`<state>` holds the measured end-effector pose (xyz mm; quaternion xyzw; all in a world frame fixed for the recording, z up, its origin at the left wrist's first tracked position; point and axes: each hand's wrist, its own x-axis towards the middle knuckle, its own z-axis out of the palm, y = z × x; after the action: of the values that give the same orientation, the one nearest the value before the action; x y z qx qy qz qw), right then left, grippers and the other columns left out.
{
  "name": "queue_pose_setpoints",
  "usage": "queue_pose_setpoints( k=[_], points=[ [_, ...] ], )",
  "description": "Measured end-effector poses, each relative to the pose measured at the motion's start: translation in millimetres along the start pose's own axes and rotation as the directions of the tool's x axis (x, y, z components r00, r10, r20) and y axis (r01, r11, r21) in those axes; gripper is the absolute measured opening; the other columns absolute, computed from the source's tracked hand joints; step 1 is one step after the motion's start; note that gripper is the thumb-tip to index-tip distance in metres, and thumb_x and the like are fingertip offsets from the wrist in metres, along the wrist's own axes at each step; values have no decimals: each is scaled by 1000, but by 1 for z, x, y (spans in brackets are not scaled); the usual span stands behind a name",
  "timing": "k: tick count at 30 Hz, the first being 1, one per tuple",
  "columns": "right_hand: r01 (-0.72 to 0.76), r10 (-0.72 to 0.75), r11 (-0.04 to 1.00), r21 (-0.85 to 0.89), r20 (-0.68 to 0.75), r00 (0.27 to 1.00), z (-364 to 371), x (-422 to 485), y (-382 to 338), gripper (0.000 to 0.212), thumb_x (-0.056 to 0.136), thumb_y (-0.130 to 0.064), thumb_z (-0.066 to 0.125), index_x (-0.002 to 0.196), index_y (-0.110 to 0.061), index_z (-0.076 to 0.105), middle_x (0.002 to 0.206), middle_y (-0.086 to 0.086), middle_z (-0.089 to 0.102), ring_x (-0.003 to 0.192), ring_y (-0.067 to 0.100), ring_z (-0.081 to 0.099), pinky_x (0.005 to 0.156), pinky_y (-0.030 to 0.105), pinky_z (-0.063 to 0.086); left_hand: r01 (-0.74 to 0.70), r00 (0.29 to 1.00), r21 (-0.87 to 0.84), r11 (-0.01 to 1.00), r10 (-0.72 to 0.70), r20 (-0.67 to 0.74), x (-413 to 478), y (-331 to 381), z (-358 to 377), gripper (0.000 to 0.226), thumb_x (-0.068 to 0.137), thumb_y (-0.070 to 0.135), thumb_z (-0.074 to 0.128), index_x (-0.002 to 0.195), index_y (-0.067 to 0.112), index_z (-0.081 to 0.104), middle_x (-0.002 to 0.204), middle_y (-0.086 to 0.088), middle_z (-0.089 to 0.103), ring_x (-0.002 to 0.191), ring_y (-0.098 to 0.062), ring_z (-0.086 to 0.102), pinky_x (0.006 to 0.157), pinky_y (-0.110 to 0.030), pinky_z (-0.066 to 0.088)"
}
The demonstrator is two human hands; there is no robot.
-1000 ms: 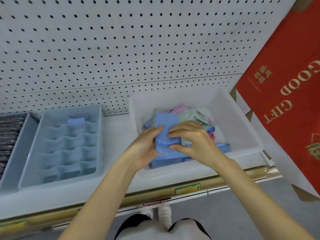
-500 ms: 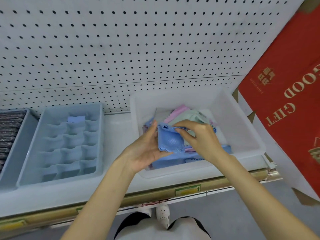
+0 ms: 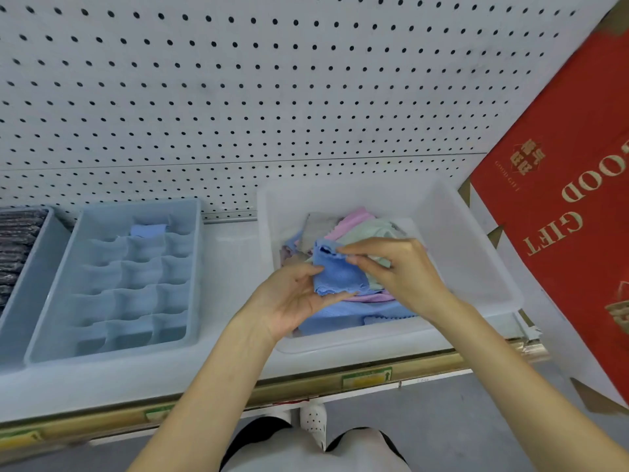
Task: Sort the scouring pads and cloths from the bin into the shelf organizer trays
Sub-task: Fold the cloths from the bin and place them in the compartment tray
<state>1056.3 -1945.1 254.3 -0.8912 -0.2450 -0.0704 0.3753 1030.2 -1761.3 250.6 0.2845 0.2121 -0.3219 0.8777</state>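
- Since a second ago the blue cloth (image 3: 335, 275) has gone from a long flat strip to a small doubled-over bundle, and my left hand (image 3: 296, 301) has turned palm-up beneath it.
- Both hands are closed on that one cloth. My left hand holds it from below with the thumb on its left edge, and my right hand (image 3: 405, 270) pinches its top edge between thumb and fingertips.
- The cloth sits in my grip just above the bin (image 3: 483, 253), not yet on its way to a tray.
- Risk: the fold looks loose. If my right hand lets go before my left has it firmly, I judge it springs open and no longer fits a small compartment.
- Risk: a slip drops it straight back onto the heap of cloths (image 3: 360, 229) below my grip, among other blue ones.
- Risk: the carry goes well left of my grip, and an unfolding corner could catch a divider.
- Count: two hands and one cloth held.
- Count: one bin, holding a mixed heap of pink, green, grey and blue pieces that I cannot count.
- Count: one divided tray (image 3: 112, 353) to the left, with roughly three compartments across and five deep, and one folded cloth (image 3: 148, 230) in its far middle cell.
- Count: one second tray (image 3: 30, 284) farther left, with dark scouring pads (image 3: 17, 240) too blurred to number.
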Motion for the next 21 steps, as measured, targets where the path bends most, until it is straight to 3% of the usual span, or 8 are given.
queue_pose_setpoints(
  k=[3,6,10,13,15,18,21],
  points=[
    [40,-40,999,-8,35,999,4,-8,3,21,86,-19,62,101,-14,76,98,-3,75,89,6,66,77,16,51,-5,999,-26,1000,4,-40,1,0,1,37,95,-2,37,129,-8,50,124,-30,60,118,-43,57,86,-54,52],
    [30,-30,999,40,-14,999,3,-9,0,21,85,-20,63,101,-13,76,95,-3,75,88,4,66,76,14,51,-14,999,-25,1000,13,-34,-1,0,2,40,92,-3,38,130,-6,50,126,-28,59,119,-42,57,86,-55,51],
    [41,-45,996,81,44,998,6,-13,-4,23,88,-26,62,102,-13,75,100,-6,74,91,4,68,79,24,54,10,999,-87,996,-12,-30,-1,0,5,48,79,1,48,125,-10,54,129,-29,57,115,-41,56,84,-56,51],
    [21,-28,995,95,68,997,8,-17,0,23,86,-24,64,104,-14,75,103,-10,72,97,1,66,82,27,54,11,999,-81,997,-15,-47,-1,1,5,34,89,6,42,112,-11,60,119,-29,63,112,-42,59,84,-54,52],
    [17,-25,996,88,95,995,8,-18,2,24,86,-24,64,106,-15,74,105,-10,72,100,1,65,84,28,54,-4,999,-58,998,1,-47,0,3,4,37,98,15,35,107,-8,63,109,-27,68,97,-39,66,82,-52,53],
    [54,-60,998,43,148,987,9,-20,2,25,88,-28,63,107,-16,74,109,-9,71,107,2,62,88,28,52,-22,1000,20,1000,23,-13,1,4,5,46,103,34,37,118,-2,60,113,-24,67,91,-33,69,86,-49,53],
    [58,-62,998,29,177,982,8,-20,0,31,89,-38,57,105,-17,74,112,-11,70,111,0,59,94,24,48,-59,997,99,993,63,-41,5,0,4,38,101,19,42,129,-5,53,123,-26,62,102,-34,65,87,-43,54]
  ],
)
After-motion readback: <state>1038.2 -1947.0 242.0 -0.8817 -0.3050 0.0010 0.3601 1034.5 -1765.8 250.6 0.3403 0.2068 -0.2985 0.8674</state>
